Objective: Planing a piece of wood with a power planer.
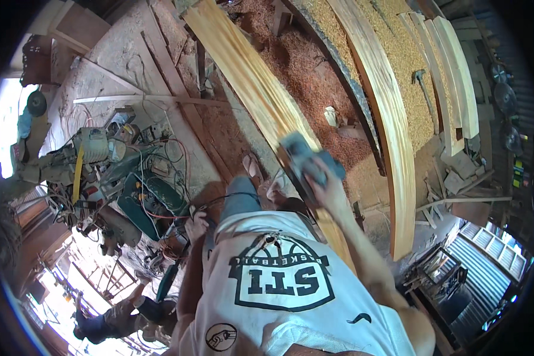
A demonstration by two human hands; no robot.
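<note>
My right hand [327, 188] is closed on the handle of a grey-blue electric hand planer [299, 155], which is slightly blurred. The planer sits on a long, pale yellow-brown wooden plank [252, 77] that runs from the upper left down past my right side. Beside my left hip, my left hand [197, 226] is closed round a dark power cord [234, 194]. This cord arches across the front of my leg towards the planer; part of its course is hidden.
A second thick plank [391, 118] lies to the right, with a hammer [421, 89] on sawdust beyond it. Reddish shavings [279, 65] cover the ground between the planks. At left, power tools and a motor [94, 145] lie among tangled cables. Pale boards [457, 77] stand far right.
</note>
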